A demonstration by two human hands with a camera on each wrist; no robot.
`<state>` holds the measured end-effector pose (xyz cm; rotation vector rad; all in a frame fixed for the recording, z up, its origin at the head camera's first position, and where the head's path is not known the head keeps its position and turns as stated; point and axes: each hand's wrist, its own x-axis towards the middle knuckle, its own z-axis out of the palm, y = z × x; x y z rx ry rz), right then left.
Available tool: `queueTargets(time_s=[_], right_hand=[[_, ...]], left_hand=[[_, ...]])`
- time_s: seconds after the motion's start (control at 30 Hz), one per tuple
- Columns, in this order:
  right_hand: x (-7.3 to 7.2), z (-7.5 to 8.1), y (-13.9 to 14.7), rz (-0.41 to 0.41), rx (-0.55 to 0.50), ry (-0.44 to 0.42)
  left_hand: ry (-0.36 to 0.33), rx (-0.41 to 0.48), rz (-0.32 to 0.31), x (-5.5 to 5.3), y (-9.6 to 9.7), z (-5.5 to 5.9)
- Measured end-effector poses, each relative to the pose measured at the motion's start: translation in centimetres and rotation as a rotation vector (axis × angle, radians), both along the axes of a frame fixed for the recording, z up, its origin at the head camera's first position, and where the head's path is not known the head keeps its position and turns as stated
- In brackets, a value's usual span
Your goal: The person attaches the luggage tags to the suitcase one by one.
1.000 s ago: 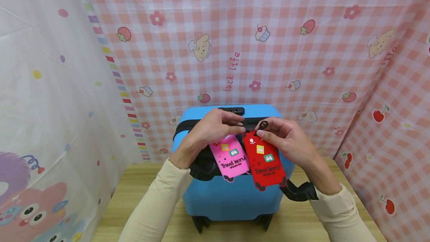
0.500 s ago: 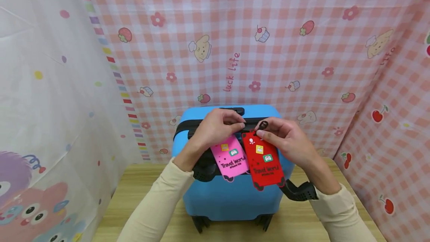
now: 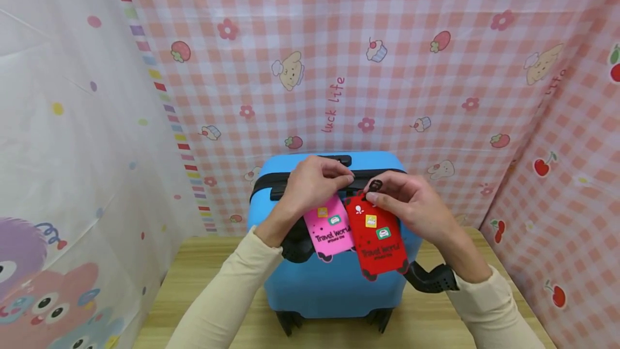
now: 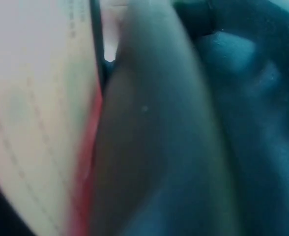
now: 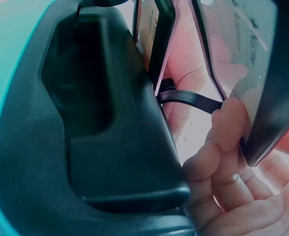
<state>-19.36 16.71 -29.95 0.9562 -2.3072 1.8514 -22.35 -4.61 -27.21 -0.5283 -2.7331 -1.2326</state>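
My left hand (image 3: 314, 186) reaches over the suitcase's black handle area, thumb and forefinger closed together at a black strap. Below it a pink luggage tag (image 3: 329, 233) hangs against the blue suitcase (image 3: 334, 287). My right hand (image 3: 411, 203) pinches the top of a red luggage tag (image 3: 378, 249) beside its small black buckle (image 3: 375, 185). In the right wrist view, the black strap (image 5: 191, 97) runs between the two tags, from the right fingers towards the left hand. A blurred shape fills the left wrist view beside a pale, red-edged tag (image 4: 36, 108).
The suitcase stands upright on wheels (image 3: 284, 322) on a wood-grain surface (image 3: 194, 284). A pink checked cloth (image 3: 402, 85) hangs close behind it. Patterned cloths (image 3: 552, 230) enclose both sides. Black wrist mounts (image 3: 431, 278) hang below the wrists.
My right hand has shifted slightly left and down with the red tag, bringing it a little over the pink one. The left hand's pinch has stayed almost in place.
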Motion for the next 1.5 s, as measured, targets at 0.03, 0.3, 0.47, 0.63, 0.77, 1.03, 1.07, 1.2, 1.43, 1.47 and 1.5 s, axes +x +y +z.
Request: queueTargets(time_s=[0.03,0.3,0.47,0.63,0.77,1.03,1.07,1.2,1.43,1.47,1.5], right_hand=[[0.0,0.0,0.0,0.001,0.001,0.002],[0.2,0.0,-0.1,-0.021,0.029,0.002],[0.3,0.1,0.0,-0.097,0.049,-0.012],[0.2,0.0,0.0,-0.138,0.068,-0.012],[0.2,-0.3,-0.5,-0.176,0.11,0.069],[0.3,-1.0,-1.6,-0.311,0.229,0.4],[0.2,-1.0,-1.7,-0.313,0.235,0.444],[0.1,-1.4,-2.0,-0.328,0.248,0.585],[-0.3,-1.9,-2.4,-0.368,0.194,0.657],[-0.4,-1.9,-2.4,-0.373,0.183,0.652],[-0.4,-1.8,-2.4,-0.376,0.173,0.645]], left_hand=[[0.025,0.003,0.004,0.0,0.0,-0.1],[0.21,-0.001,0.038,-0.2,0.1,-0.7],[0.261,0.034,0.023,-0.2,-0.1,-0.8],[0.263,0.131,0.0,-0.3,-0.6,-0.5],[0.266,0.19,-0.049,-0.5,-0.8,-0.3],[0.111,0.195,-0.143,-0.5,-1.0,-0.6],[0.104,0.196,-0.155,-0.5,-1.0,-0.6],[0.116,0.208,-0.195,-0.7,-1.2,-0.9],[0.111,0.207,-0.209,-0.9,-1.4,-1.1],[0.106,0.207,-0.208,-0.8,-1.4,-1.1],[0.104,0.208,-0.208,-0.8,-1.3,-1.0]])
